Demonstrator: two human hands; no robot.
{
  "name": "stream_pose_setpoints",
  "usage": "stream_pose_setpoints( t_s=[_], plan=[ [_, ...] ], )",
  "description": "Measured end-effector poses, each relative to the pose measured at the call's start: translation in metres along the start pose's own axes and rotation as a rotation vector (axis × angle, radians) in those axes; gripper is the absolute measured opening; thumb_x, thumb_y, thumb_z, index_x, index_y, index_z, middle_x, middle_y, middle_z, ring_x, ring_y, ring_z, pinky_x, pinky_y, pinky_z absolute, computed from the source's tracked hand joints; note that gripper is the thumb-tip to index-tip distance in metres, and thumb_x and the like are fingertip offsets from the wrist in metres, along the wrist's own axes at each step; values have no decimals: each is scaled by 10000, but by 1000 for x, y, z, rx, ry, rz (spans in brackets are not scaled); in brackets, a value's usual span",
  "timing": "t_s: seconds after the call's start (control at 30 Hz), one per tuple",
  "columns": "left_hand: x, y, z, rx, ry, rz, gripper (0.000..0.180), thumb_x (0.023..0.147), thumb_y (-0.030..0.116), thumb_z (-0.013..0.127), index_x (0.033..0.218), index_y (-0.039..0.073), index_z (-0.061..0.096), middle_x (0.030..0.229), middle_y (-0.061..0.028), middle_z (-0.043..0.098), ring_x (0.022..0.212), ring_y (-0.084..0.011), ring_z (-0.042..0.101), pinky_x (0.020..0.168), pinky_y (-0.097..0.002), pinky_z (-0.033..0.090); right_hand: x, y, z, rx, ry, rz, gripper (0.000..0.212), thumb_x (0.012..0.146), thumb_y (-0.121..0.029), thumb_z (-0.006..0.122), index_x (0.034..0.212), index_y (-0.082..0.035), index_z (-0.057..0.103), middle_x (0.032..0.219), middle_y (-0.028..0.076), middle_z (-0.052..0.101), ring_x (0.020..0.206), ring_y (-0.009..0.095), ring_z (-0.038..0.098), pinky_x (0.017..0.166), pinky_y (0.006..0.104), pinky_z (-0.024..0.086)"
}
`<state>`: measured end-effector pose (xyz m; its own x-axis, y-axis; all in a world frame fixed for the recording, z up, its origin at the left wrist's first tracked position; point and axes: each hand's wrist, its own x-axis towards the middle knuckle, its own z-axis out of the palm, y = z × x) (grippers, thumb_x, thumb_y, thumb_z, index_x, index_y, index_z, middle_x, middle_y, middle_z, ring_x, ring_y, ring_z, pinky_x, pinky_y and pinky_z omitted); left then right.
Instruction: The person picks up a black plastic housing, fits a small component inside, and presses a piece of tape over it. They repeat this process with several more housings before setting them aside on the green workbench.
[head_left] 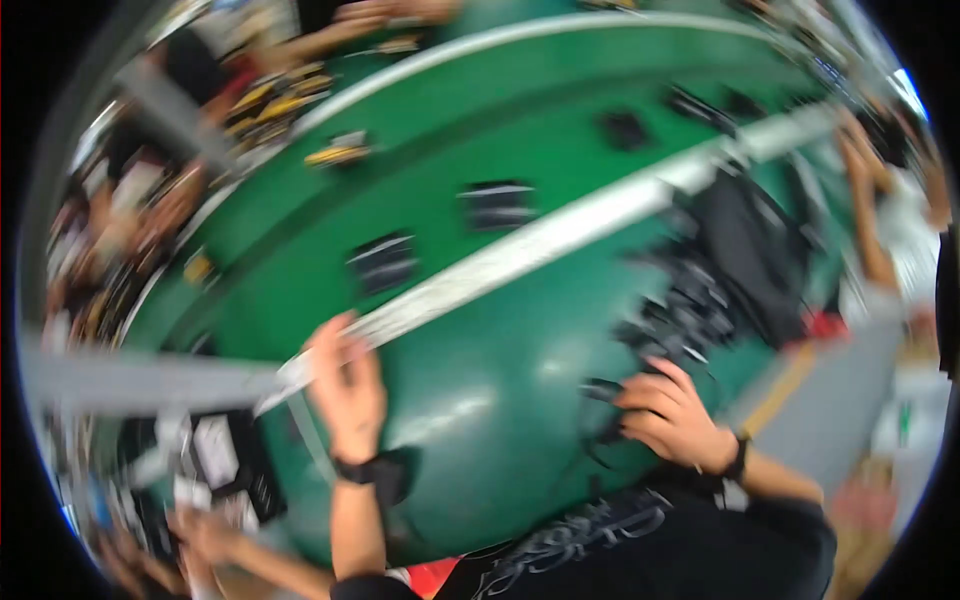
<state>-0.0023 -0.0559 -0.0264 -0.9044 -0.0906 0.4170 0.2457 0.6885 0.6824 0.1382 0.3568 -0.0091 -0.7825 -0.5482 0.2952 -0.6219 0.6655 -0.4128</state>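
Note:
Motion blurs much of the view. My left hand [348, 395] is raised by the white rail [480, 278] that divides the green surface. Its fingers are stretched out and nothing shows in them; whether it touches the rail I cannot tell. At the right, the fingers of my right hand [678, 418] curl over a small black strap-like piece [600, 390], partly hidden by the fingers. Just beyond that hand lies a heap of small black parts [690, 300], and a larger black cloth item, like a bag [755, 250], sits farther right.
Beyond the rail, flat black pieces [498, 204] rest on the green belt [430, 130], along with a yellow-and-black item [340, 150]. Other people's hands [205, 535] work at lower left, near a black box-like thing [235, 460]. Another person's arms [870, 200] reach in at right.

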Motion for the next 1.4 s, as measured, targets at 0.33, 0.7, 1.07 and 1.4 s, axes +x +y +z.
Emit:
stream_pose_setpoints(
  t_s=[0.33, 0.7, 1.07, 1.4],
  plan=[
    [-16, 2, -9, -125, -32, 118, 382, 966, -2, 702, 1341, 64, 674, 1264, -147, 687, 991, -302, 722, 862, -397, 584, 21, -12, 6, -51, -8, 99, 187, 843, -37, 722, 1009, -56, 638, 1161, 128, 651, 1197, 383, 598, 1159, 576, 364],
    [-4, -1, -1, -75, -90, 216, 324, 970, 38, 699, 1289, 92, 694, 1203, -108, 701, 962, -323, 702, 822, -420, 570, 53, 0, 2, -94, 34, 97, 182, 981, -99, 753, 1144, -43, 693, 1209, 132, 709, 1162, 357, 641, 1063, 489, 414],
    [6, 72, -68, -818, -53, 224, 532, 1199, 338, 349, 1526, -17, 572, 1348, -161, 706, 1159, -268, 641, 971, -410, 526, 45, 10, 6, -83, -6, 109, 220, 969, -112, 770, 1165, -52, 693, 1224, 143, 709, 1165, 365, 645, 1061, 492, 417],
    [-12, 150, -110, -1167, -182, 640, 484, 1160, 322, 410, 1463, -5, 598, 1300, -153, 711, 1126, -272, 654, 950, -410, 533, 47, 6, 15, -49, 1, 193, 193, 870, -15, 698, 1036, -13, 597, 1157, 159, 620, 1139, 390, 555, 1062, 499, 379]
  ],
)
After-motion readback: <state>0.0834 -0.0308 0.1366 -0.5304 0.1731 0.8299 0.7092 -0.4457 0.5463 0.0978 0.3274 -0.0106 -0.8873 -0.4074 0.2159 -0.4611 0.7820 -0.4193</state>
